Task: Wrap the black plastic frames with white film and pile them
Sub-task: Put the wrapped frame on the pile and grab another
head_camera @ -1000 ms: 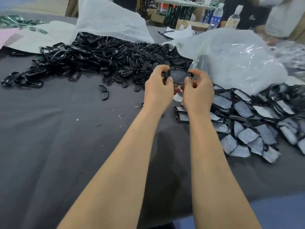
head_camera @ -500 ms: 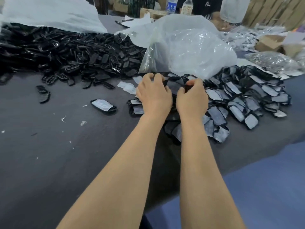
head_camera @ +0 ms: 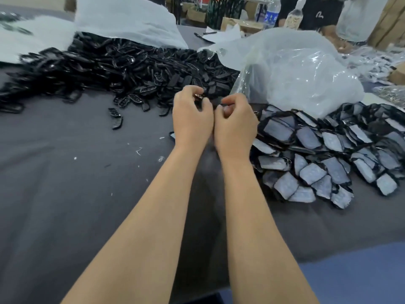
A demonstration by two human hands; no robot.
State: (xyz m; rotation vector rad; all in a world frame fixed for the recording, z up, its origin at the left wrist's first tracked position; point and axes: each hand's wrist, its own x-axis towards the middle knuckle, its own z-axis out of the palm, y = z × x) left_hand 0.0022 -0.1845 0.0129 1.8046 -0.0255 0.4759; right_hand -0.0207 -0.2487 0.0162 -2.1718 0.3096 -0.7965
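A dark grey cloth-covered table fills the view; its near edge runs across the lower right, with blue floor beyond it. Across the far left lies a long heap of bare black plastic frames, oval and glossy, far too many to count; a white fibrous sheet lies over its back. One crumpled clear plastic bag bulges at the far right; in front of it spreads the pile of film-wrapped black frames, each showing a pale grey-white face inside a black rim, overlapping like scales, again too many to count. Two loose bare frames lie apart from the heap on open cloth. The widest open room is left of the forearms, marked only by small white scraps. The left hand and right hand sit knuckle to knuckle above the table between heap and pile; the fingers of both are curled tight, pinching one small black frame, mostly hidden, a shiny edge showing at the left fingertips.
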